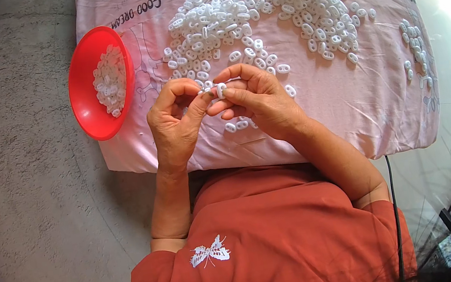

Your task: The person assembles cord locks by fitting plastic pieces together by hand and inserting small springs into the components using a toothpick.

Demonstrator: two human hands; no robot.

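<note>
One small, white, rounded piece (221, 90) is pinched by the right hand (263, 99), the left hand's (172, 123) hold unclear.

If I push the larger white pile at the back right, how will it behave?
The pile will probably spread rather than move whole: stray pieces lie apart around it. Those look flattish and oval, so likelier to slide than roll. They seem stiff: the piece pinched in the right hand shows no visible bend.
</note>
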